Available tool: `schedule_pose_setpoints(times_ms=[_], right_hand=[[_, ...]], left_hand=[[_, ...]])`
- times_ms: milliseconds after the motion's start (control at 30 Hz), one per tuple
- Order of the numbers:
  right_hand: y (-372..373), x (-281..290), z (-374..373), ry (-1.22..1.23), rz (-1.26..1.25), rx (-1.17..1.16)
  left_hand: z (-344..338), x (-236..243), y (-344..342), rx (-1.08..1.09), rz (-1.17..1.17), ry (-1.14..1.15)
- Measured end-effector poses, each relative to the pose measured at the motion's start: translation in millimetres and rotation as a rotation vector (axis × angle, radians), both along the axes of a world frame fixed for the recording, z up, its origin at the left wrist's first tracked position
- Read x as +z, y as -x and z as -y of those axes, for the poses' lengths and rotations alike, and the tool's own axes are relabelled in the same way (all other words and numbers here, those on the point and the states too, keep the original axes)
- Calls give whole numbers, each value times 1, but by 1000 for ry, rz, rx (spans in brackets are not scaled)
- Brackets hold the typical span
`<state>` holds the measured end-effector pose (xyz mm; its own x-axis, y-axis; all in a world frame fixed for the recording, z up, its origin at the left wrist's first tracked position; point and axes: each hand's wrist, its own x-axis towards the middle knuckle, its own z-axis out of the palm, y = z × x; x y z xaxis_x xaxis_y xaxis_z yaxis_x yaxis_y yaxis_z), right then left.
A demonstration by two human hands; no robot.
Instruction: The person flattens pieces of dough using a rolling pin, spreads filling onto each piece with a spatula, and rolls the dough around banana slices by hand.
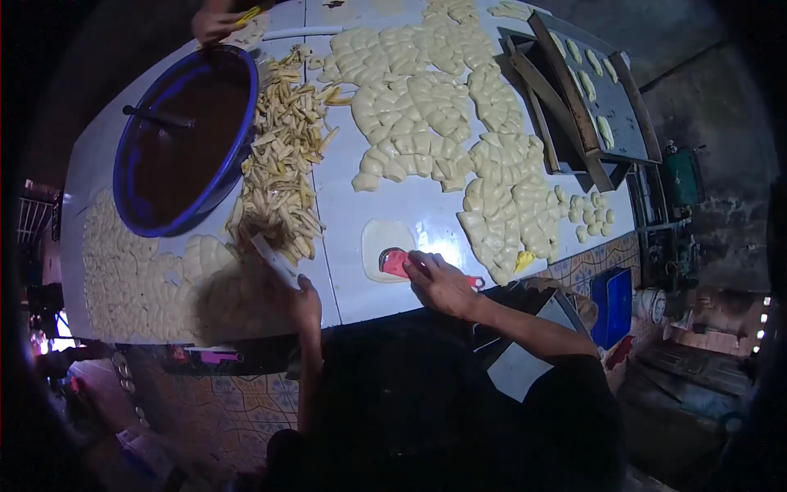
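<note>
My right hand (447, 285) is closed around a red-handled tool (395, 262) with a metal end, its kind unclear. The tool presses on a flat, thin piece of dough (377, 236) on the white table. My left hand (305, 299) is closed on a flat, pale, blade-like strip (275, 261), which I cannot name for sure. The strip's tip reaches the near end of a long heap of cut banana strips (283, 164). Left of that heap, rolled-flat dough pieces (205, 262) lie partly in shadow.
A blue basin (247, 123) of brown liquid, with a dark handle (156, 116) across its rim, stands at the left. Many dough portions (410, 107) cover the table's far right. Metal trays (611, 90) with several dough pieces lean there. Another person's hand (215, 26) holds something yellow.
</note>
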<state>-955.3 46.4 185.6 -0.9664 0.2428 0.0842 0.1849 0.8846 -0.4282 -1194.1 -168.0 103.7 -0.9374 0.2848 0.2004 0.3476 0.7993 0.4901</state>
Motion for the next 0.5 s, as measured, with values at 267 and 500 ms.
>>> schedule_pose_setpoints(times_ms=[267, 500], right_hand=[[22, 85, -49, 351, 510, 140], [128, 45, -134, 165, -44, -293]], left_hand=[[11, 51, 2, -100, 14, -270], [-3, 63, -3, -40, 87, -342]])
